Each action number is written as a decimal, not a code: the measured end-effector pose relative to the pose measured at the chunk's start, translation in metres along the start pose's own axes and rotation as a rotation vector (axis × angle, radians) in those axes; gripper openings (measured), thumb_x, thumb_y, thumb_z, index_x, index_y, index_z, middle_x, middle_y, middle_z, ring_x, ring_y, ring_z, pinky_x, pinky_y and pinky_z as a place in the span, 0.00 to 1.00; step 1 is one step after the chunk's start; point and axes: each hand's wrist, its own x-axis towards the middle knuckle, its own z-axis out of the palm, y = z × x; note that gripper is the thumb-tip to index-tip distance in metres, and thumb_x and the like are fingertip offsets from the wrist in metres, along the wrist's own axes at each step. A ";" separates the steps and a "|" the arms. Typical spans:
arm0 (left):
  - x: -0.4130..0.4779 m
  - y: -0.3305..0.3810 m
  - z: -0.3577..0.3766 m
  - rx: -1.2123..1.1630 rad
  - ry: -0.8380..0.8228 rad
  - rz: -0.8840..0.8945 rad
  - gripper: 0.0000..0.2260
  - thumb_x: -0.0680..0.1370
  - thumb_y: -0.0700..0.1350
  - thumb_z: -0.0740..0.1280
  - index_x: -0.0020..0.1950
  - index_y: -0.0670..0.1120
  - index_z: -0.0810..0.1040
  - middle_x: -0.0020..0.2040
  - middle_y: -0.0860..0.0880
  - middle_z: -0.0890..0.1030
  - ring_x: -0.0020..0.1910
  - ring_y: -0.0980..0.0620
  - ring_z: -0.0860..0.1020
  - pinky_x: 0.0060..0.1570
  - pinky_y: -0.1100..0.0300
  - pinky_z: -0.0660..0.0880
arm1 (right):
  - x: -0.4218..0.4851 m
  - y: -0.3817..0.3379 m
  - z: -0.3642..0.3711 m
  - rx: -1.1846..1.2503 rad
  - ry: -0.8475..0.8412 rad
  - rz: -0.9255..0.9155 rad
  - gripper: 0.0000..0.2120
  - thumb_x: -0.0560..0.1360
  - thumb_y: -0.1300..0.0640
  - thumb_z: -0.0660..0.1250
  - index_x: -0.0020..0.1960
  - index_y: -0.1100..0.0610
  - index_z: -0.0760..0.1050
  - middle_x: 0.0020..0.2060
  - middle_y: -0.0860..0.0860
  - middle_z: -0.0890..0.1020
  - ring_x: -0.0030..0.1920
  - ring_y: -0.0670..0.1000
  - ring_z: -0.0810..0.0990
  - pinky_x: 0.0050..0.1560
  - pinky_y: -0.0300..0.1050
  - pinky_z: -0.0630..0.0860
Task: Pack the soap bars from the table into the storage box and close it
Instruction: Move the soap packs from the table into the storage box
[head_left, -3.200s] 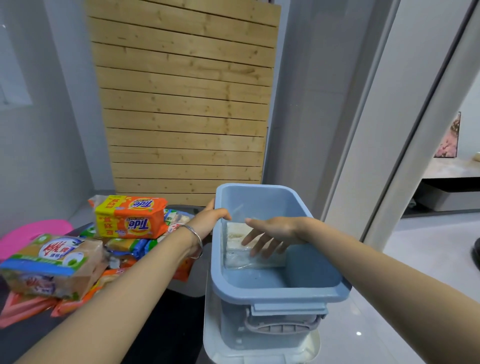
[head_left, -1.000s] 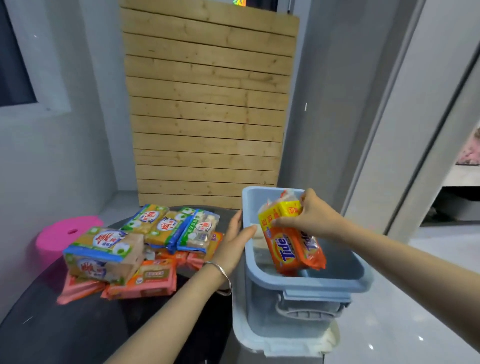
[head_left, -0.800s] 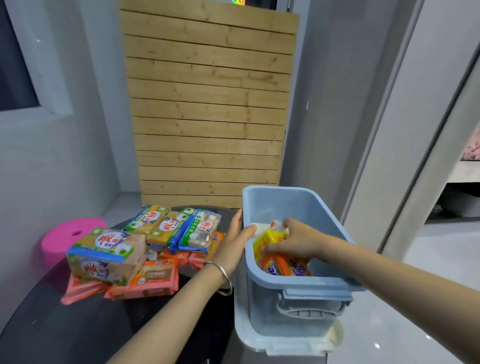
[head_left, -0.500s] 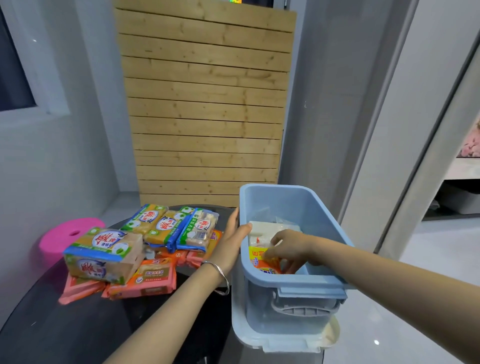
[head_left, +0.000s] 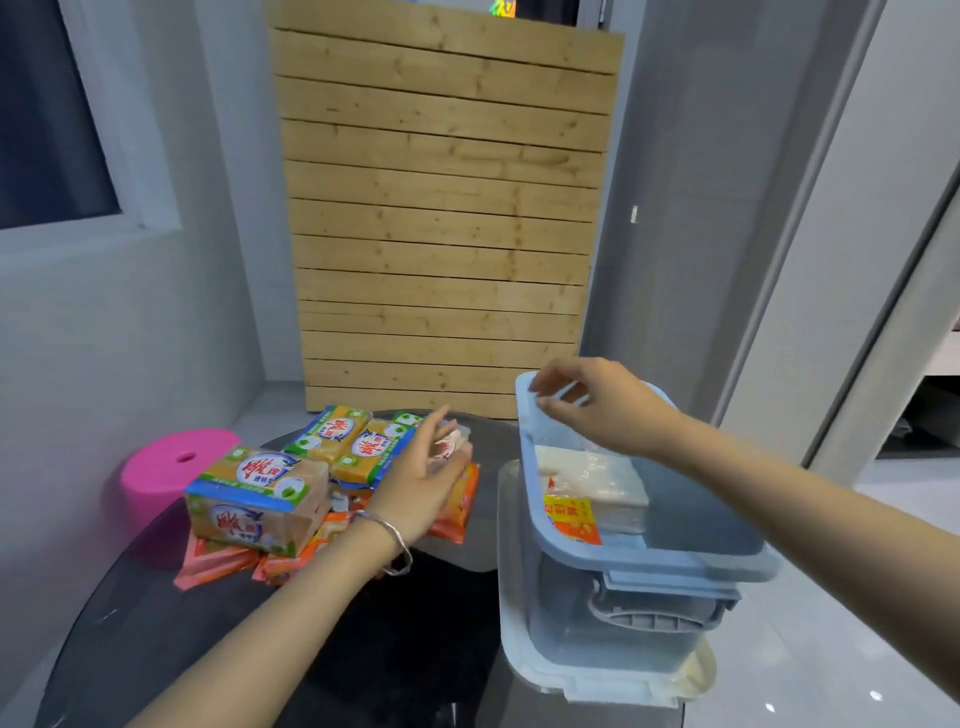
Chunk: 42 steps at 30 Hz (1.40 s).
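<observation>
Head view, left hand (head_left: 421, 483) flat over green-wrapped soap bars (head_left: 328, 434), right hand (head_left: 608, 410) above blue plastic storage box (head_left: 649, 562) pointing away, both grips open.

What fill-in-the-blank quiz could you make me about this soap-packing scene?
1. The storage box has a rim coloured ___.
2. The stool beside the table is ___.
3. The bracelet sits on the ___ wrist.
4. The right hand above the storage box holds ___.
Missing words: blue; pink; left; nothing.
</observation>
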 end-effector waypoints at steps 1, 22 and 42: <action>-0.001 -0.005 -0.015 0.104 0.048 0.023 0.25 0.78 0.47 0.62 0.73 0.51 0.60 0.70 0.51 0.70 0.66 0.56 0.69 0.60 0.67 0.65 | 0.006 -0.014 0.000 0.050 0.005 -0.038 0.09 0.76 0.55 0.65 0.54 0.55 0.79 0.50 0.50 0.84 0.49 0.52 0.82 0.54 0.47 0.78; -0.031 -0.125 -0.131 0.345 0.440 -0.177 0.55 0.54 0.58 0.74 0.74 0.52 0.47 0.59 0.47 0.63 0.65 0.43 0.66 0.64 0.50 0.68 | 0.072 -0.149 0.177 0.401 -0.548 0.210 0.25 0.81 0.46 0.51 0.67 0.61 0.72 0.63 0.59 0.78 0.62 0.57 0.77 0.59 0.44 0.71; -0.025 0.045 -0.041 0.155 -0.085 0.387 0.59 0.54 0.47 0.82 0.72 0.62 0.44 0.64 0.62 0.70 0.61 0.66 0.73 0.61 0.68 0.71 | 0.043 -0.044 -0.015 0.597 -0.781 0.130 0.23 0.73 0.42 0.67 0.58 0.59 0.76 0.46 0.51 0.85 0.42 0.48 0.84 0.49 0.42 0.80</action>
